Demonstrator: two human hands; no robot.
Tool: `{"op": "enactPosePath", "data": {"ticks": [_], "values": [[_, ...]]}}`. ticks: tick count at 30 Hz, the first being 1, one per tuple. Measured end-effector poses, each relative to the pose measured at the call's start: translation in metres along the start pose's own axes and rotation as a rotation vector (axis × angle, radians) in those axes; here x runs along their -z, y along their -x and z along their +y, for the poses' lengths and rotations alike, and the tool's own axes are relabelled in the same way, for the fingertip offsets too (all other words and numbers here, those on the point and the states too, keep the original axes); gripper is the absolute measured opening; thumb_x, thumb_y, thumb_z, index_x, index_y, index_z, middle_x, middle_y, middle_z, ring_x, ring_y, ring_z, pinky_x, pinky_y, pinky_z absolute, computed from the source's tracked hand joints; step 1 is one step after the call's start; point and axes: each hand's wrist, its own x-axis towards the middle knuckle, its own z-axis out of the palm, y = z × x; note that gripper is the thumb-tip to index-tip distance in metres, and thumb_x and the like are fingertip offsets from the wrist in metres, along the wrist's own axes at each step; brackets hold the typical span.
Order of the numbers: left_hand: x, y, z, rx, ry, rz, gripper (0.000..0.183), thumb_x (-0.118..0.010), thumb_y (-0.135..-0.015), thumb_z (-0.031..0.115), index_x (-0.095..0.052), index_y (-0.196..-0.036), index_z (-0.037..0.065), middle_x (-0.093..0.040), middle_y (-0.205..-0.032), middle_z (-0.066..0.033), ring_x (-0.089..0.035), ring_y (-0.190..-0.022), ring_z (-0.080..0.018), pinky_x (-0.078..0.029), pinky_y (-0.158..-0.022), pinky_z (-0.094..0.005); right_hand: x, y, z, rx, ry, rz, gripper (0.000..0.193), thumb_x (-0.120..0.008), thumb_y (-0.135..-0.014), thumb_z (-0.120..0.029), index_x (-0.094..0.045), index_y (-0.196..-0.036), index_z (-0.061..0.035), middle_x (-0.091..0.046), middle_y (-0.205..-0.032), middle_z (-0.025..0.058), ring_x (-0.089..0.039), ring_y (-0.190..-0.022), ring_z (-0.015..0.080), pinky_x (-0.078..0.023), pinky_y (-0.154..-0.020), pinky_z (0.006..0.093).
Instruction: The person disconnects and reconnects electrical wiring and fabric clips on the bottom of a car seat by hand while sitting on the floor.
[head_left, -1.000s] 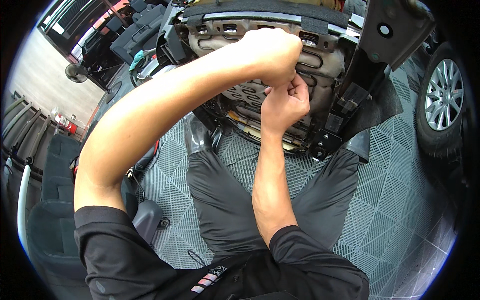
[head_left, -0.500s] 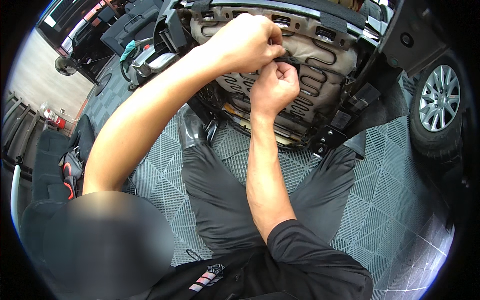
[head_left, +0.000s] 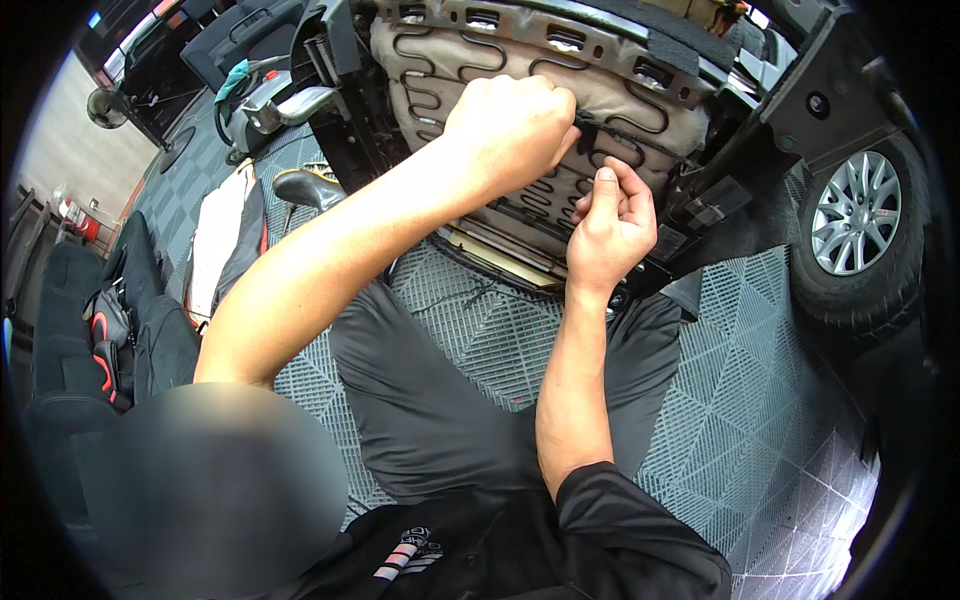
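Note:
In front of me stands a car seat, its springs (head_left: 640, 118) showing as dark wavy wire across beige padding (head_left: 520, 68). A thin black cable (head_left: 625, 133) crosses the padding. My left hand (head_left: 515, 130) is closed in a fist at the cable's left end and seems to grip it; the fingertips are hidden behind the knuckles. Lower and to the right, my right hand (head_left: 615, 222) is held off the padding, palm partly toward me, its fingers loosely curled and apart from the thumb. Nothing shows in it.
A wheel (head_left: 860, 215) stands at the right beside a dark panel. At the left lie black seat parts (head_left: 70, 330). A person's boot (head_left: 308, 187) and a light-and-dark trouser leg (head_left: 225, 235) show there too. A fan (head_left: 107, 108) stands farther back; grey grid tiles (head_left: 450, 320) cover the floor.
My right hand has come away from my left, down and to the right, and its fingers have loosened. My left hand stays at the cable. Another person's boot and leg have appeared at the left.

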Motion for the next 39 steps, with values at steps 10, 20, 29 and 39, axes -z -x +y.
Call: {"op": "enactPosePath", "data": {"ticks": [10, 20, 29, 39], "values": [[-0.004, -0.004, -0.027, -0.327, -0.059, 0.033, 0.014, -0.067, -0.082, 0.018, -0.059, -0.081, 0.006, -0.060, -0.078, -0.0083, -0.067, -0.065, -0.0243, -0.054, -0.056, -0.0366, -0.003, -0.021, -0.021, 0.329, 0.277, -0.100, 0.028, -0.067, -0.089, -0.001, -0.061, -0.117, 0.0022, -0.061, -0.070, -0.0017, -0.052, -0.058, 0.0025, -0.044, -0.056, 0.0183], [-0.024, -0.001, -0.040, -0.342, 0.073, 0.192, 0.015, -0.067, -0.084, 0.018, -0.058, -0.081, 0.006, -0.058, -0.078, -0.0074, -0.066, -0.067, -0.0234, -0.054, -0.058, -0.0358, -0.008, -0.036, -0.069, 0.464, 0.984, -0.390, 0.018, -0.069, -0.085, -0.006, -0.066, -0.102, -0.0020, -0.067, -0.066, 0.0138, -0.068, -0.059, 0.0262, -0.053, -0.058, 0.0355], [-0.046, 0.012, -0.006, -0.223, 0.323, 0.736, 0.033, -0.079, -0.072, 0.019, -0.067, -0.102, 0.014, -0.059, -0.094, -0.0032, -0.058, -0.084, -0.0233, -0.051, -0.073, -0.0344, 0.004, -0.061, -0.112, 0.898, 1.709, -0.817, 0.013, -0.064, -0.086, -0.012, -0.063, -0.092, -0.0015, -0.069, -0.081, 0.0168, -0.071, -0.073, 0.0349, -0.058, -0.070, 0.0450], [-0.056, -0.006, -0.030, -0.477, 0.186, 0.730, 0.024, -0.073, -0.072, 0.013, -0.069, -0.096, 0.010, -0.059, -0.095, -0.0028, -0.058, -0.090, -0.0219, -0.053, -0.079, -0.0331, -0.012, -0.089, -0.121, 1.030, 1.807, -1.120, 0.022, -0.062, -0.086, -0.023, -0.058, -0.085, -0.0019, -0.068, -0.075, 0.0173, -0.069, -0.069, 0.0348, -0.055, -0.066, 0.0450]]}}
